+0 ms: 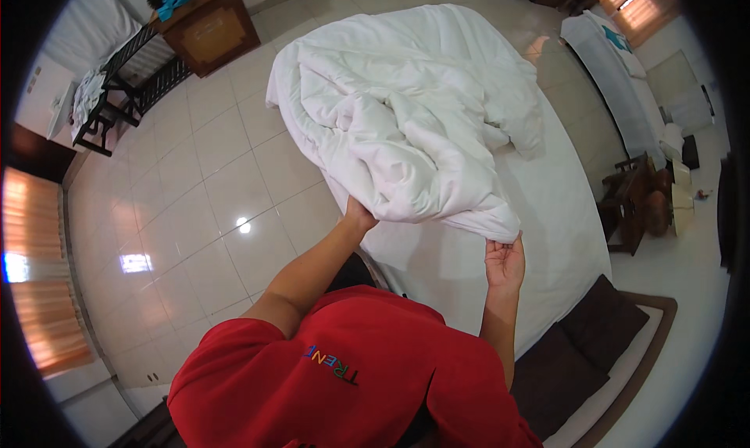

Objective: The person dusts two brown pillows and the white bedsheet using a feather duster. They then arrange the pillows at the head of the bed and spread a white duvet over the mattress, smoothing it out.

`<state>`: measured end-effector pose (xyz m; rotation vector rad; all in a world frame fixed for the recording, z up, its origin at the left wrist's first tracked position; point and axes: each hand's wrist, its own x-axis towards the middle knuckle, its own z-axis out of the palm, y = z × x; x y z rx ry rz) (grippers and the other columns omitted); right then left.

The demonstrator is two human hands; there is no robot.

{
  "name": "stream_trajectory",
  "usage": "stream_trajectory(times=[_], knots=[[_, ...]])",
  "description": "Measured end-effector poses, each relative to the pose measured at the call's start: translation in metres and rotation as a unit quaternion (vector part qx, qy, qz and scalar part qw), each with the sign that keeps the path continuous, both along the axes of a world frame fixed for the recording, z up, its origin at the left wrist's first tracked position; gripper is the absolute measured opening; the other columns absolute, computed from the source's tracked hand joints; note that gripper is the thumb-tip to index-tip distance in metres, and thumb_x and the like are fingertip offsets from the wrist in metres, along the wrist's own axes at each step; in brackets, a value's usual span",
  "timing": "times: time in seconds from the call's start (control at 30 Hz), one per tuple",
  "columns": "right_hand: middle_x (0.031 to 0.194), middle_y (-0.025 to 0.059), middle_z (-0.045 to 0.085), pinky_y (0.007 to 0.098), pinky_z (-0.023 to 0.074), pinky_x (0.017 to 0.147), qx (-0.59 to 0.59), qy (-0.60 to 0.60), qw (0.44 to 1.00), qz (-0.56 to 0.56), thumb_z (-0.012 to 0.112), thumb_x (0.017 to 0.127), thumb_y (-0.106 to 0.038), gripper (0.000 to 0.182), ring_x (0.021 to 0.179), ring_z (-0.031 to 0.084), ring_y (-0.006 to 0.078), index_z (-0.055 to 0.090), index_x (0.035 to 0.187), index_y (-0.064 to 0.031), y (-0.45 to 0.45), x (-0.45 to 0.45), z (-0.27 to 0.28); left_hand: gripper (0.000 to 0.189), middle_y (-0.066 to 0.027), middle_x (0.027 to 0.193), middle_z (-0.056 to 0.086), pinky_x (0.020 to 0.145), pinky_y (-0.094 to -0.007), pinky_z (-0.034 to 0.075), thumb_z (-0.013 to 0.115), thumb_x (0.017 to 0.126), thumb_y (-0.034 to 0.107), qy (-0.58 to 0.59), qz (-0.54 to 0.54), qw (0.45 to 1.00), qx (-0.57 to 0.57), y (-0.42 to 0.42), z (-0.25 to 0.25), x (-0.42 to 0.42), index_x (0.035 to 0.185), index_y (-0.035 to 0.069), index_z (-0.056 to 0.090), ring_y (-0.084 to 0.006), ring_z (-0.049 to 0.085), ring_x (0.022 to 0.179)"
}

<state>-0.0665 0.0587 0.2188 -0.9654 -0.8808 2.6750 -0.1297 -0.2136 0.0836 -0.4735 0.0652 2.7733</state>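
Observation:
A bulky white duvet (410,120) lies rumpled over the far part of a bed with a white sheet (551,202). At its near left edge, my left hand (360,213) grips the cloth, its fingers partly hidden under the fold. My right hand (505,260) pinches the duvet's near right corner between thumb and fingers, palm turned up, just above the sheet. Between the two hands the near edge of the duvet sags slightly.
Dark brown cushions (603,322) rest by the headboard (668,313) at lower right. A second bed (615,85) and a wooden chair (627,208) stand to the right. A wooden cabinet (208,32) and a dark rack (123,90) are at upper left, beyond the tiled floor (234,184).

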Motion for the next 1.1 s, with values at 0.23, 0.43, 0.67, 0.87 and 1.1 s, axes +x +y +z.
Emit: stream_trajectory(times=[0.23,0.43,0.67,0.87,1.1], knots=[[0.097,0.0110,0.059,0.0333,0.0519,0.070,0.225,-0.042,0.967,0.112,0.047,0.093,-0.032,0.031,0.090,0.060,0.0198,0.052,0.098,-0.0013,-0.009,-0.002,-0.036,0.036,-0.0129,0.096,0.059,0.074,-0.0343,0.050,0.060,0.082,0.023,-0.139,0.052,0.850,-0.505,-0.074,0.027,0.043,0.105,-0.003,0.051,-0.0212,0.060,0.083],[0.065,0.0021,0.052,0.0247,0.0489,0.050,0.400,-0.043,0.876,0.265,0.049,0.092,-0.027,0.029,0.060,0.055,0.0117,0.049,0.071,-0.0067,-0.061,0.011,-0.048,0.025,-0.0038,0.076,0.059,0.065,-0.0247,0.043,0.065,0.079,0.020,-0.084,0.219,0.751,-0.618,-0.143,0.129,0.044,0.087,-0.003,0.059,-0.0115,0.054,0.069],[0.059,0.0059,0.040,0.0276,0.0355,0.055,0.566,0.142,0.775,0.243,0.054,0.089,-0.014,0.033,0.053,0.037,0.0147,0.040,0.062,-0.0019,-0.085,-0.021,-0.018,0.023,-0.0025,0.062,0.053,0.072,-0.0287,0.047,0.055,0.088,0.019,-0.004,0.320,0.687,-0.653,-0.212,0.156,0.025,0.068,0.008,0.050,-0.0138,0.057,0.065],[0.067,0.0151,0.050,0.0446,0.0384,0.075,0.543,0.411,0.668,0.299,0.056,0.080,-0.009,0.011,0.066,0.047,0.0363,0.053,0.073,-0.0010,-0.159,-0.061,-0.009,0.038,-0.0085,0.109,0.058,0.089,-0.0298,0.037,0.045,0.090,0.035,0.114,-0.035,0.699,-0.706,-0.116,0.105,-0.031,0.106,0.002,0.057,-0.0168,0.051,0.102],[0.081,0.0131,0.061,0.0348,0.0433,0.076,0.464,0.397,0.502,0.612,0.057,0.080,-0.015,0.012,0.079,0.055,0.0273,0.060,0.080,-0.0032,-0.187,-0.112,-0.053,0.091,-0.0259,0.120,0.049,0.094,-0.0389,0.038,0.074,0.066,0.035,0.295,-0.229,0.470,-0.800,-0.027,0.060,-0.122,0.136,0.005,0.024,-0.0377,0.048,0.112]])
